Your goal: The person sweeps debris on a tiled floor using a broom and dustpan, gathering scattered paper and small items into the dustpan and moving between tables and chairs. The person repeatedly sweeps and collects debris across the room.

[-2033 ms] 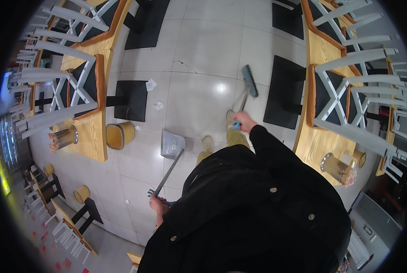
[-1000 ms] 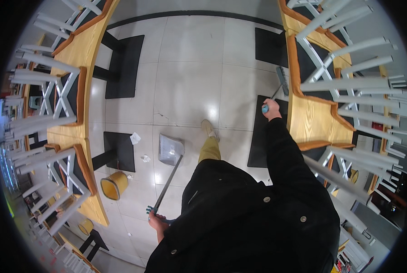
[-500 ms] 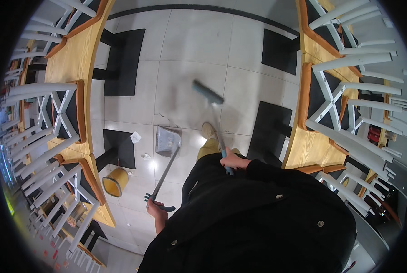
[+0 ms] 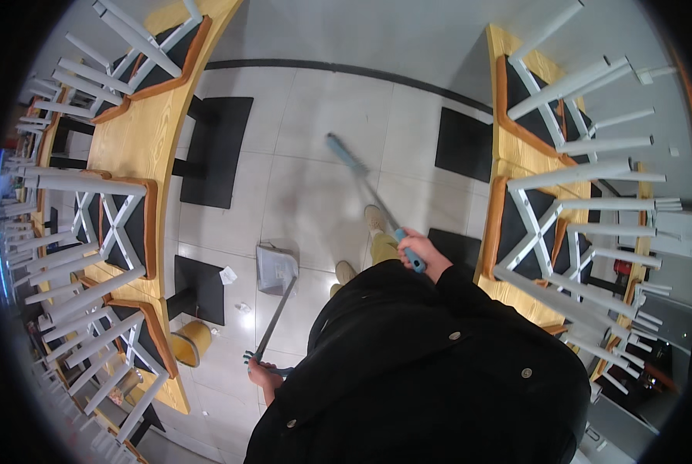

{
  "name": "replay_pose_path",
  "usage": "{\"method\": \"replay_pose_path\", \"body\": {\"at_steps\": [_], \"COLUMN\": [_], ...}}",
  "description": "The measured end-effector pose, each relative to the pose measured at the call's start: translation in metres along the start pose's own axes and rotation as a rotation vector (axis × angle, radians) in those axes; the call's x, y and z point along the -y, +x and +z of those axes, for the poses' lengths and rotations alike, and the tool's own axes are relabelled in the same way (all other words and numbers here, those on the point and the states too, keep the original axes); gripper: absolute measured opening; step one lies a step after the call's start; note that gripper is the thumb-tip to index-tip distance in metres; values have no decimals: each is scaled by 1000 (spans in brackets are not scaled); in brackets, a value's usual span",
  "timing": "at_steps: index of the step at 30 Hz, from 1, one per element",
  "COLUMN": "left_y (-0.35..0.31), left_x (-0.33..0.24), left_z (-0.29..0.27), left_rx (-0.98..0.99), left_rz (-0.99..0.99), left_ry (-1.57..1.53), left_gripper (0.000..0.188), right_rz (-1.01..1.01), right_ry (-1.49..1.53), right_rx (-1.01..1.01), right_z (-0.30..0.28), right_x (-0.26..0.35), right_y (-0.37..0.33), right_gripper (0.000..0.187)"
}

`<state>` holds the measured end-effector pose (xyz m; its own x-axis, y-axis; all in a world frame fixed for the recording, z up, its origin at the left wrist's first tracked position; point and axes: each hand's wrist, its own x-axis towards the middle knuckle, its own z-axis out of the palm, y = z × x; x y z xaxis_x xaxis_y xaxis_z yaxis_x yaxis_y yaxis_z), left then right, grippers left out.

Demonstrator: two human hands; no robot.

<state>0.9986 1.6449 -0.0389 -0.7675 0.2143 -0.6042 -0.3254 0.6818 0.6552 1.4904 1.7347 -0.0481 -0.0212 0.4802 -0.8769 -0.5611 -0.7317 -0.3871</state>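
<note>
My right hand (image 4: 425, 254) is closed round the blue grip of a long-handled broom (image 4: 381, 203). Its blue-grey head, a little blurred, is over the tiled floor (image 4: 315, 108) ahead of my feet. Low on the left, my left hand (image 4: 264, 377) grips the handle of a long-handled dustpan (image 4: 277, 268). The pale, see-through pan rests on the floor left of my shoes, its contents too indistinct to make out. Beside it to the left lie a crumpled white paper (image 4: 228, 275) and a smaller white scrap (image 4: 241, 307).
Wooden tables line both sides, the left table (image 4: 133, 143) and the right table (image 4: 508, 166), with upturned chairs (image 4: 117, 224) on top. Black table bases (image 4: 218, 155) stand on the floor. A yellow bin (image 4: 190, 343) is at the left. A grey wall (image 4: 361, 35) closes the far end.
The broom handle and my right hand have shifted right, and the broom head has swung slightly. I have stepped ahead; both shoes now show. The dustpan stays in my left hand.
</note>
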Motion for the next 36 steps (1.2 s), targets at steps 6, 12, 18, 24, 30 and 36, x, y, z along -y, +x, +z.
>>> {"method": "replay_pose_path", "body": {"at_steps": [6,12,18,24,30,36], "left_y": [-43,-93,-115,-128,-131,-129], "left_x": [-1,-15,-30,-46,-60,-82], "left_z": [52,121,173,217,243,269], "left_rx": [-125,-157,-231,-244,-184,-209], "left_rz": [3,-42,-117,-34,-74,-182], "left_ry": [-88,-154,-215,-144,-119,-231], "left_gripper": [22,21,23,27,23,20], "right_rz": [-222,-61,-107,167,225,-33], "right_ry": [109,-37,-895,-458,-193,-97], "right_rx": [-170,-96,-82,242,136,-113], "right_z": [-62,-73,-46,-38,-59,-103], "right_x": [112,163,120,212,253,271], "right_y": [137,249,190,128,82,104], "right_gripper": [24,22,41,23,62,33]}}
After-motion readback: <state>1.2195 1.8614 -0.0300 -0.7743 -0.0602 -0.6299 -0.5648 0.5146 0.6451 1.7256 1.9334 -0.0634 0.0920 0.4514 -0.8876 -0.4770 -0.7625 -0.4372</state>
